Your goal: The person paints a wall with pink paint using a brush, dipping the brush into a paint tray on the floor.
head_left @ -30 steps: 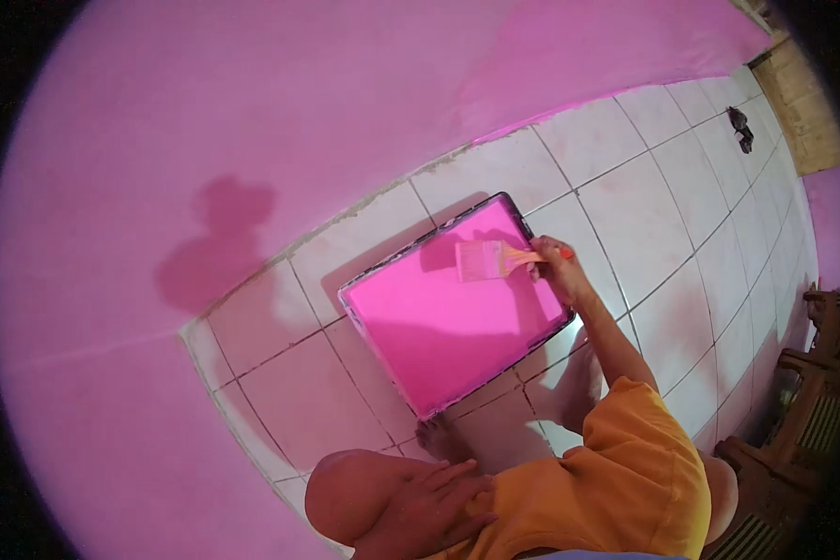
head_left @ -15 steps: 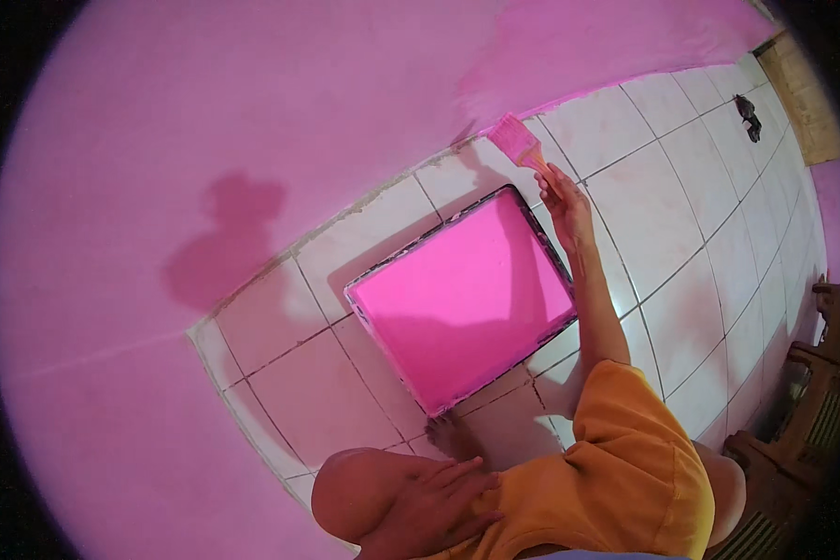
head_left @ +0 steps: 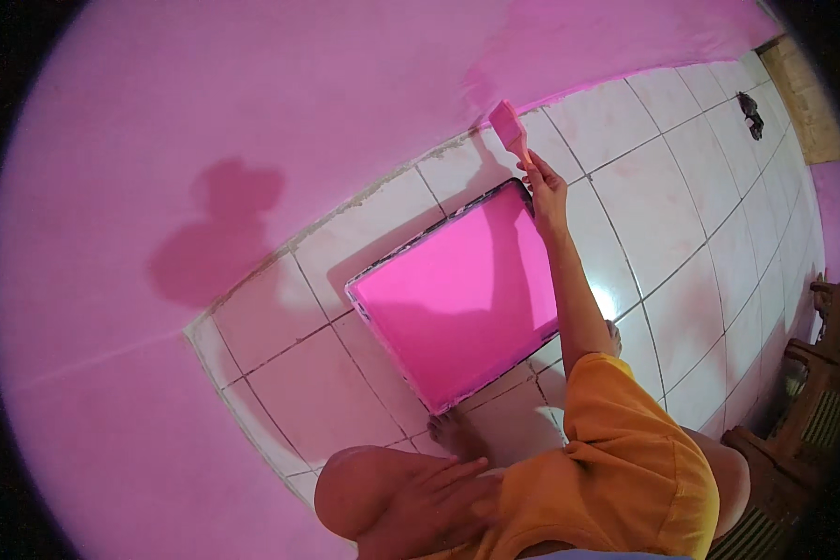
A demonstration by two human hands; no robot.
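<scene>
My right hand (head_left: 548, 191) is closed on the handle of a paintbrush (head_left: 509, 129). The wide bristles are coated pink and point up toward the foot of the pink wall (head_left: 345, 103); whether they touch it I cannot tell. Below the hand lies a black-rimmed rectangular tray (head_left: 392, 256) full of bright pink paint (head_left: 448, 308). My right forearm passes over the tray's right edge and hides part of it. My left hand (head_left: 443, 499) rests with fingers stretched out on my bent left knee, holding nothing.
White floor tiles (head_left: 681, 196) with dark joints spread around the tray. A small dark crumpled thing (head_left: 749, 116) lies at the far right, near a wooden board (head_left: 801, 98). Brown wooden furniture (head_left: 793, 401) stands at the lower right. My foot (head_left: 448, 429) is just below the tray.
My right hand and the paintbrush have moved slightly left and up, and the brush has turned more upright. The left hand has stayed on the knee.
</scene>
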